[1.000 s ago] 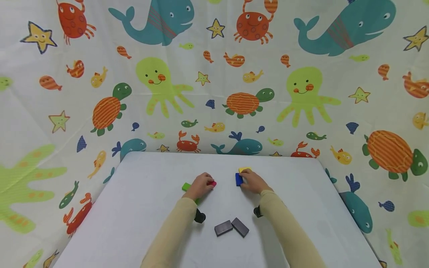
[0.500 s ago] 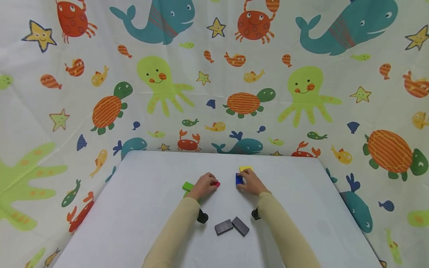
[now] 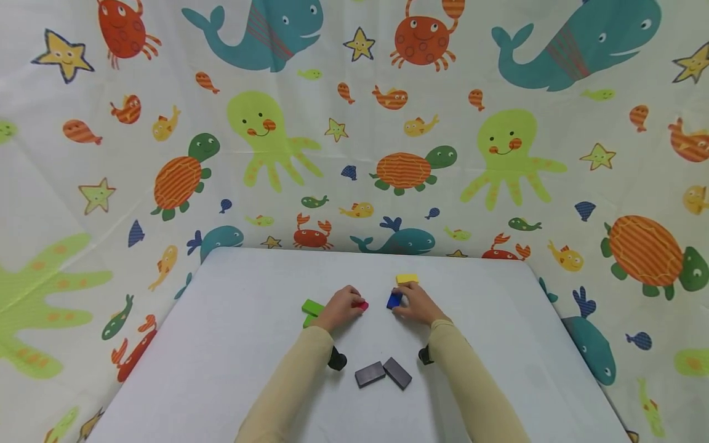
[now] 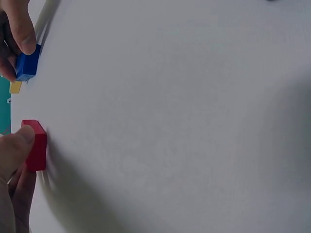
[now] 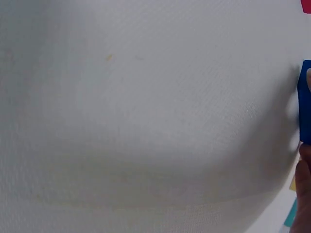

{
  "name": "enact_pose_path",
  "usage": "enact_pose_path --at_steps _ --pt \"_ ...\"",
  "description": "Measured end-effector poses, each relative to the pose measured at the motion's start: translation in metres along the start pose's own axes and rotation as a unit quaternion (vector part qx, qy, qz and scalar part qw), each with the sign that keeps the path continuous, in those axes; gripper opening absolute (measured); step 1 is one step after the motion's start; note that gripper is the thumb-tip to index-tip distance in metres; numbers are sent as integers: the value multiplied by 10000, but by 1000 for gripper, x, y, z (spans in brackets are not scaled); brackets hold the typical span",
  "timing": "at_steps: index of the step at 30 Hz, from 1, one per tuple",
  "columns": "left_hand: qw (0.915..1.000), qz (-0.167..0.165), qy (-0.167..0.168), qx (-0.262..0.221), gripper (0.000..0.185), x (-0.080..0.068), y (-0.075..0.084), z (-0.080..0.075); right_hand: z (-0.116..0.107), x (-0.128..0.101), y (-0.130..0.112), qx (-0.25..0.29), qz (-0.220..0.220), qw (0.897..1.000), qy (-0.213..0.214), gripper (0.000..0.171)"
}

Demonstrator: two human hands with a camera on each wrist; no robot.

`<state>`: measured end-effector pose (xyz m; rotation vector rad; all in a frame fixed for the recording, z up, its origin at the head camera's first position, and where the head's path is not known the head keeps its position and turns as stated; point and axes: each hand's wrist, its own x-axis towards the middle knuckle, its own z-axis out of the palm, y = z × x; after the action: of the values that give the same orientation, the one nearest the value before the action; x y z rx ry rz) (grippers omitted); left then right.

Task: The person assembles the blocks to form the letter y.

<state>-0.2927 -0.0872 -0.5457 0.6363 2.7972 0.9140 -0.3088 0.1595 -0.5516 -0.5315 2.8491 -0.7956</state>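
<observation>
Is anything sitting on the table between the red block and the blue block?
Nothing visible does. The left hand holds the red block, the right hand holds the blue block, and only bare white table shows between them.

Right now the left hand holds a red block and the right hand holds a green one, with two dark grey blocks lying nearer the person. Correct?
Not quite: the right hand holds a blue block, as the head view shows. The green blocks lie untouched beside the left hand, which does hold the red block. The two dark grey blocks do lie nearer the person.
</observation>
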Motion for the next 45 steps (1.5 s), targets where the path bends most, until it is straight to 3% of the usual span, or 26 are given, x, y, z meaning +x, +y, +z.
enact_pose_path --at_steps 8,15,19,32,45 --pt "9999 80 -129 -54 24 6 6 8 -1 1 6 -58 126 9997 181 51" --pt "9991 365 -186 52 22 11 15 14 -2 3 7 112 276 9986 438 51" --pt "9994 303 -166 103 23 12 18 16 2 2 6 135 369 9986 345 48" --pt "9997 195 92 -62 21 11 18 18 11 1 -9 436 500 9958 633 44" --pt "9998 197 72 -31 22 13 18 18 19 6 -11 399 462 9952 770 43"
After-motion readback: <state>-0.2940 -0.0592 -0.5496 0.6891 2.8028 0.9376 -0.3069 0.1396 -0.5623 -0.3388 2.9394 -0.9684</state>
